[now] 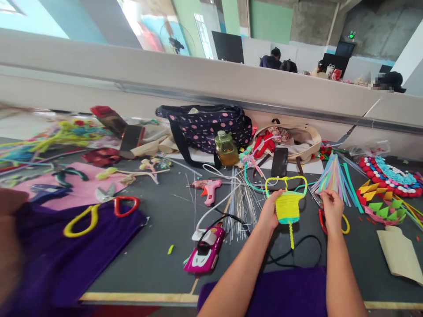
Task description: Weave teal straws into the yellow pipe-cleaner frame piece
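Note:
My left hand (270,210) grips the left edge of a small yellow woven pipe-cleaner piece (288,205) with a green-yellow looped top and a yellow tail hanging down. My right hand (331,207) is to its right with fingers pinched together, just below a fan of pastel pipe cleaners (331,178); whether it holds one strand I cannot tell. Red-and-yellow handled scissors (333,222) lie under the right hand. Both hands hover over a dark grey table (158,246).
A pink glue gun (210,189), a pink toy car (205,252), a bundle of thin wires (243,204), a black phone (279,161), a yellow-liquid bottle (226,149), a dotted bag (206,124), a cream bag (302,140), purple cloth (76,246), folded paper crafts (385,200). People sit beyond the partition.

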Demonstrator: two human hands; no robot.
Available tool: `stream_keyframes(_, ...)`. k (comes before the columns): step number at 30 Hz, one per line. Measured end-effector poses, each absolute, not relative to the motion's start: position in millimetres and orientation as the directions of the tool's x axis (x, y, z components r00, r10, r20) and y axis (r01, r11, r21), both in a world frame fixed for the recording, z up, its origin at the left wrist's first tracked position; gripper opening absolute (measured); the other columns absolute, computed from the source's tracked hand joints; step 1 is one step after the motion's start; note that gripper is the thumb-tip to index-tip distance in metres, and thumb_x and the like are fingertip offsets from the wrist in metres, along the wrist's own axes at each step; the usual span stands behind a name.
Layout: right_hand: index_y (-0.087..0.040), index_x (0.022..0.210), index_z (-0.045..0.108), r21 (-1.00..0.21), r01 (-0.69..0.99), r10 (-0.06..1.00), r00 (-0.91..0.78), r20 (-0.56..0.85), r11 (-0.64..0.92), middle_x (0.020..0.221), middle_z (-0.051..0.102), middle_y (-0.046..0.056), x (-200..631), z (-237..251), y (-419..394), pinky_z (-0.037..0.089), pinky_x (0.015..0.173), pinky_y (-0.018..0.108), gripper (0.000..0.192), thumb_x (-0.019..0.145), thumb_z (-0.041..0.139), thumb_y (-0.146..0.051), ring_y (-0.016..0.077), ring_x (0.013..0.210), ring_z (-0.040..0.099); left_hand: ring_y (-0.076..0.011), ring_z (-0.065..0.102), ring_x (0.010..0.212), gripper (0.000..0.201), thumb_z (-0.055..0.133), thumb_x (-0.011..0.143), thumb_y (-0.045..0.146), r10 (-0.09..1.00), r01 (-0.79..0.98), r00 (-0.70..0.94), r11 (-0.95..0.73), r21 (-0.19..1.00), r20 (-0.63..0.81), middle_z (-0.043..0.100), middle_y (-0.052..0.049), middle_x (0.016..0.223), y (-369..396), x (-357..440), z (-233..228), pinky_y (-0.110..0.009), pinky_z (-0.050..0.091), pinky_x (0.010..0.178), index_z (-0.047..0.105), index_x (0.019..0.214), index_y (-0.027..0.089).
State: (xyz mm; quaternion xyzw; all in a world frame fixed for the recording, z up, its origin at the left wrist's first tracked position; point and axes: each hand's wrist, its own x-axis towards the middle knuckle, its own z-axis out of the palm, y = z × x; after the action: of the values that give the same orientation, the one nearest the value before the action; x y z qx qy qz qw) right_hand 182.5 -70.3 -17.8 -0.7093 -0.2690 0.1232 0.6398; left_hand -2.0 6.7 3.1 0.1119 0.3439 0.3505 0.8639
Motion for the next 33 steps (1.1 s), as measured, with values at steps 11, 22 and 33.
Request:
stream_keyframes(11, -0.014, 0.090, 0.068, -0.825, 0.504, 0.354, 0.843, 0.405, -0.255, 0.071, 0.065, 0.007, 259, -3, -76, 0.045, 0.062, 0.031, 0.037, 0.076, 0.054, -0.045, 0.0197, 0.065, 0.057, -0.0220, 0.069, 0.065, 0.017, 0.066, 0.073, 0.024, 0.683, -0.539, 0.523, 0.728, 0.424, -0.509, 0.072, -0.009, 0.073, 7, -6, 7, -0.033, 0.053, 0.069, 0.065, 0.085, 0.011)
stream_keyframes(22, -0.018, 0.081, 0.070, -0.714, 0.549, 0.517, 0.801, 0.302, -0.434, 0.074, 0.068, 0.008, 234, -26, -59, 0.033, 0.058, 0.029, 0.037, 0.075, 0.053, -0.051, 0.0208, 0.065, 0.056, -0.0226, 0.068, 0.065, 0.018, 0.063, 0.075, 0.027, 0.665, -0.509, 0.524, 0.745, 0.431, -0.531, 0.072, -0.009, 0.074, 2, -5, 18, -0.033, 0.053, 0.063, 0.066, 0.085, 0.012)
stream_keyframes(33, -0.024, 0.075, 0.071, -0.576, 0.543, 0.571, 0.807, 0.155, -0.611, 0.074, 0.067, 0.007, 227, -29, -51, 0.024, 0.054, 0.028, 0.026, 0.078, 0.055, -0.045, 0.0172, 0.057, 0.048, -0.0220, 0.068, 0.062, 0.018, 0.064, 0.075, 0.028, 0.671, -0.497, 0.477, 0.738, 0.456, -0.567, 0.072, -0.008, 0.073, 1, -5, 20, -0.032, 0.053, 0.062, 0.066, 0.085, 0.012)
